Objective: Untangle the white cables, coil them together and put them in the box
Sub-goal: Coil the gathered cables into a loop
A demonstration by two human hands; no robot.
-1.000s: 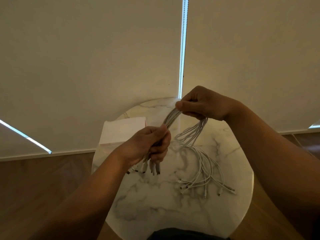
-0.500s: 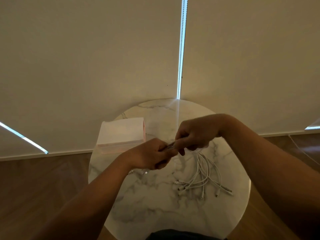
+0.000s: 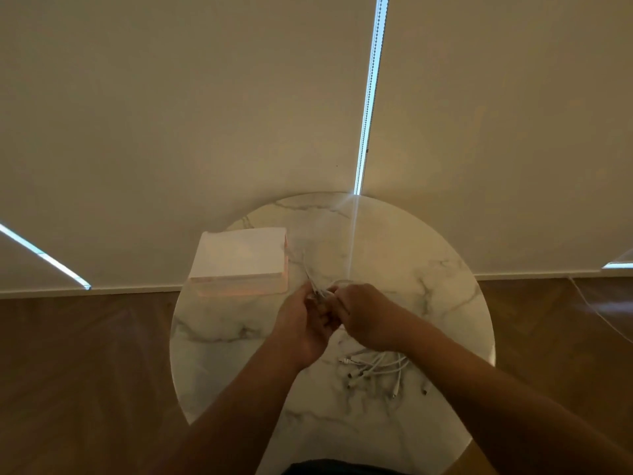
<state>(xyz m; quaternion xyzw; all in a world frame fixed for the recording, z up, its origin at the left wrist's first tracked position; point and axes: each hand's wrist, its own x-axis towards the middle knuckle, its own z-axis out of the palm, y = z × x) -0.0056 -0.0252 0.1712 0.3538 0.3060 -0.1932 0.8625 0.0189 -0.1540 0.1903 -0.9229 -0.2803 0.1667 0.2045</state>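
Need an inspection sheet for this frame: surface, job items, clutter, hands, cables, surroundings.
Surface: round marble table, grey-veined top.
Job's things: white cables; white box at the table's far left, apart from the cables.
Clutter: nothing seen.
Hands: left hand and right hand meet mid-table, both gripping the bundle.
Cables: loose connector ends fan out on the table, nearer the person; not yet coiled or boxed.
Surroundings: blinds with a bright gap between them; wooden floor.
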